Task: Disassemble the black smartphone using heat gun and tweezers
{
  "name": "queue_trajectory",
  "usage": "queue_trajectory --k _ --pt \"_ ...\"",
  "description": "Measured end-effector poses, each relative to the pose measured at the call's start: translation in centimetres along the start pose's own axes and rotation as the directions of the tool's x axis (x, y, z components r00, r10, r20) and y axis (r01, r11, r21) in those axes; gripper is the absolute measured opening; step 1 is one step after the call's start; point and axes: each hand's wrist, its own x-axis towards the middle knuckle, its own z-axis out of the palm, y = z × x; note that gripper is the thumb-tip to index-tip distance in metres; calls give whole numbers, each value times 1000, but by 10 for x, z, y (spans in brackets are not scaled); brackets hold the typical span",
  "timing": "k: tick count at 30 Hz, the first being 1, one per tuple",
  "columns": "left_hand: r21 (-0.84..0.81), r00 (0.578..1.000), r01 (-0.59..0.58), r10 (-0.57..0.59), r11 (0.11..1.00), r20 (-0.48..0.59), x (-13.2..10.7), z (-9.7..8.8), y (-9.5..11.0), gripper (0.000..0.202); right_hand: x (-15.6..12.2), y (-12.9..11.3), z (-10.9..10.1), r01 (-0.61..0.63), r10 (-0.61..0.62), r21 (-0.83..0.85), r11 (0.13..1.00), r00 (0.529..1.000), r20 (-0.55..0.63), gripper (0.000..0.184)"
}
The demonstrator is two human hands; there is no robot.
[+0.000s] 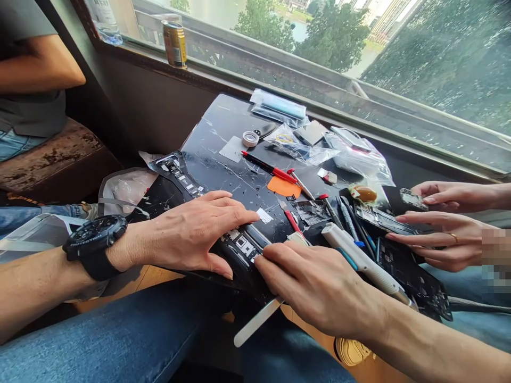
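A long black electronic device (187, 181) with exposed circuit boards lies along the near table edge. My left hand (187, 229), with a black watch on its wrist, spans the device, fingers over the far side and thumb at the near side. At the right end, my right hand (319, 287) has its fingers curled in, fingertips against the device. A flat metal pry tool (255, 324) with a rounded end sticks out below this hand, which is closed around it; its other end is hidden. Just beyond the fingers lies a small white label (264, 215).
Another person's hands (443, 234) hold small phone parts at the right. A white-handled tool (351, 250), tweezers (347, 213), a red-black screwdriver (263, 164) and an orange piece (284, 186) lie on the black table (211, 133). Plastic bags (363, 154) line the window side; a can (174, 45) stands on the sill.
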Motion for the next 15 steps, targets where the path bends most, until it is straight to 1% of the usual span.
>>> queue_trajectory --k 3,6,10,13,15 --pt "-4 1000 8 -8 1000 1 0 0 0 87 5 1 -3 14 -14 -2 1000 999 45 43" --pt "-4 1000 13 -13 1000 3 0 -1 1 90 9 6 -2 33 -33 7 999 999 32 47" --pt "-1 1000 8 -8 1000 11 0 -2 1 86 6 10 8 39 -38 24 999 999 -19 40" --pt "-13 1000 -15 15 1000 5 0 -2 1 80 0 9 18 -13 16 33 999 997 -81 35" --pt "-23 1000 -20 20 1000 1 0 -2 1 79 -2 7 22 -41 46 46 998 994 -100 32"
